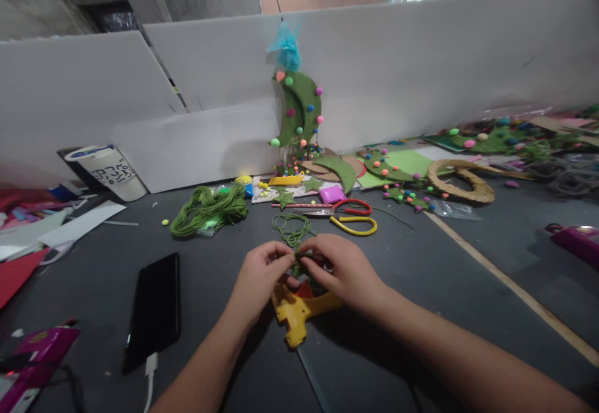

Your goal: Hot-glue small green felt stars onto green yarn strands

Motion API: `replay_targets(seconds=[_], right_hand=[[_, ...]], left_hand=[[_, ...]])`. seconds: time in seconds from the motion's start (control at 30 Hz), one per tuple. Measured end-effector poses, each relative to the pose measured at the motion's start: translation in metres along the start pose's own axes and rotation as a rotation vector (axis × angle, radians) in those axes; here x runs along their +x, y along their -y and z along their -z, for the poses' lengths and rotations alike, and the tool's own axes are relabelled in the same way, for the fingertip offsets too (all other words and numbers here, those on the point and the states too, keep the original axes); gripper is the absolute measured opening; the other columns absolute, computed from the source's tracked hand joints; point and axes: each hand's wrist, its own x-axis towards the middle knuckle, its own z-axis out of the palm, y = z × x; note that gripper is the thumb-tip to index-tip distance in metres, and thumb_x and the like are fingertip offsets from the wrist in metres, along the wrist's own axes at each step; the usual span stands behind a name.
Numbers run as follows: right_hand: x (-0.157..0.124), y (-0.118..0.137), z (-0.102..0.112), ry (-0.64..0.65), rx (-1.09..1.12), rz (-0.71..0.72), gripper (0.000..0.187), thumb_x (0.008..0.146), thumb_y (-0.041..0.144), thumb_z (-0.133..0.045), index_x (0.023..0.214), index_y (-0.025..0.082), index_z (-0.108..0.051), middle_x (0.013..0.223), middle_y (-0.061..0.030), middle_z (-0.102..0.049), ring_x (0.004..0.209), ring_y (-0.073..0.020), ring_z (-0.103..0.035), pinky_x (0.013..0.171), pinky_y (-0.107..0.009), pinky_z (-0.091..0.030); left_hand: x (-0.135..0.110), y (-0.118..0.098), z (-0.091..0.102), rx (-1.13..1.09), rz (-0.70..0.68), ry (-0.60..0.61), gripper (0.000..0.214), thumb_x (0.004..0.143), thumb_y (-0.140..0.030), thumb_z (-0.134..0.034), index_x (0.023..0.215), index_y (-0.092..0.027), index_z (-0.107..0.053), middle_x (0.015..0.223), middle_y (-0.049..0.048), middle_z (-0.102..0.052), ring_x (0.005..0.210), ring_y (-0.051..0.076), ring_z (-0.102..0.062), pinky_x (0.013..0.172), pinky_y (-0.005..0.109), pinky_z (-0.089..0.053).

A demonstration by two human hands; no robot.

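My left hand [269, 276] and my right hand [344, 272] meet at the middle of the table, fingertips pinched together. Between them is a small green felt piece [297, 264], mostly covered by the fingers, so its outline is unclear. Thin green yarn [292, 229] lies in loose loops just beyond the fingertips. Under my hands rests a yellow glue gun [297, 316] with a clear glue stick [311, 375] trailing toward me. Past the yarn lie scissors [353, 224] with one red and one yellow handle, and a green felt star [285, 199].
A black phone [154, 310] on a white cable lies at left, near a skein of green yarn [210, 210]. A pom-pom-covered green crescent [309, 104] hangs before the white partition [397, 70]. A wicker ring [461, 182] and a white cup [115, 173] stand farther back.
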Motion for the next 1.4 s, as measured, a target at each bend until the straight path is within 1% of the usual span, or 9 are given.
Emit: replay_targets(seconds=[0.1,0.23,0.5,0.6,0.73,0.9,1.03,1.17,1.4], right_hand=[[-0.0004,-0.0016,0.0000,-0.014,-0.020,-0.009,0.011,0.084,0.021,-0.050,0.089,0.020,-0.059,0.077,-0.0025,-0.061,0.070,-0.0142,-0.053,0.065,-0.024,-0.038],[-0.0006,-0.0015,0.0013,-0.022,-0.041,-0.021,0.009,0.084,0.021,-0.050,0.086,0.020,-0.059,0.077,-0.0017,-0.061,0.070,-0.0138,-0.053,0.064,-0.023,-0.037],[-0.0021,0.0011,0.0009,-0.016,-0.069,0.030,0.010,0.084,0.023,-0.051,0.088,0.019,-0.059,0.077,-0.0027,-0.062,0.070,-0.0138,-0.054,0.064,-0.023,-0.037],[-0.0030,0.0009,-0.0008,-0.021,-0.076,0.037,0.011,0.084,0.025,-0.051,0.087,0.020,-0.060,0.079,-0.0030,-0.063,0.072,-0.0142,-0.055,0.065,-0.023,-0.037],[-0.0028,0.0025,-0.0013,-0.020,-0.093,-0.026,0.012,0.083,0.028,-0.052,0.086,0.021,-0.062,0.071,-0.0014,-0.063,0.065,-0.0133,-0.054,0.061,-0.023,-0.035],[-0.0009,0.0034,-0.0007,-0.010,-0.081,-0.124,0.013,0.082,0.030,-0.053,0.081,0.021,-0.063,0.063,0.0011,-0.057,0.057,-0.0115,-0.048,0.054,-0.021,-0.030],[0.0000,0.0033,-0.0016,-0.016,-0.061,-0.165,0.009,0.079,0.026,-0.054,0.075,0.020,-0.060,0.058,0.0026,-0.052,0.055,-0.0110,-0.045,0.052,-0.021,-0.028],[0.0008,0.0042,-0.0021,-0.021,-0.039,-0.212,0.007,0.075,0.022,-0.054,0.069,0.020,-0.056,0.058,0.0032,-0.052,0.054,-0.0105,-0.043,0.051,-0.021,-0.026],[0.0013,0.0022,-0.0040,-0.022,-0.064,-0.245,0.006,0.073,0.020,-0.054,0.067,0.020,-0.053,0.056,0.0044,-0.049,0.051,-0.0099,-0.041,0.049,-0.021,-0.023]], left_hand=[[-0.0003,-0.0011,0.0004,-0.112,0.057,0.072,0.017,0.067,-0.027,-0.064,0.075,-0.015,-0.057,0.068,-0.0022,-0.060,0.049,0.010,-0.061,0.049,0.020,-0.047],[0.0000,0.0004,0.0017,-0.148,0.049,0.127,0.016,0.067,-0.023,-0.066,0.076,-0.013,-0.057,0.068,-0.0024,-0.059,0.052,0.008,-0.059,0.057,0.020,-0.049],[-0.0004,-0.0014,-0.0019,-0.130,0.050,0.048,0.014,0.064,-0.021,-0.064,0.071,-0.014,-0.055,0.065,-0.0024,-0.060,0.049,0.011,-0.061,0.052,0.023,-0.049],[0.0001,-0.0003,-0.0019,-0.130,0.036,0.022,0.013,0.065,-0.023,-0.063,0.071,-0.015,-0.054,0.065,-0.0031,-0.059,0.048,0.011,-0.060,0.048,0.021,-0.048],[0.0010,0.0019,-0.0005,-0.072,0.002,-0.002,0.013,0.068,-0.025,-0.061,0.072,-0.015,-0.053,0.064,-0.0035,-0.058,0.047,0.011,-0.061,0.042,0.018,-0.044],[-0.0009,0.0003,-0.0015,0.011,-0.027,-0.033,0.013,0.068,-0.025,-0.060,0.073,-0.016,-0.053,0.061,-0.0043,-0.058,0.045,0.012,-0.061,0.040,0.018,-0.043],[-0.0027,0.0002,-0.0033,0.061,-0.072,-0.053,0.013,0.068,-0.026,-0.059,0.072,-0.016,-0.053,0.061,-0.0047,-0.057,0.046,0.013,-0.062,0.041,0.019,-0.044],[-0.0041,0.0025,-0.0049,0.146,-0.112,-0.061,0.010,0.070,-0.026,-0.056,0.073,-0.017,-0.054,0.062,-0.0043,-0.057,0.048,0.014,-0.063,0.042,0.020,-0.045],[-0.0062,0.0043,-0.0065,0.229,-0.166,-0.063,0.007,0.070,-0.024,-0.054,0.072,-0.018,-0.055,0.060,-0.0038,-0.057,0.047,0.013,-0.060,0.045,0.021,-0.045]])
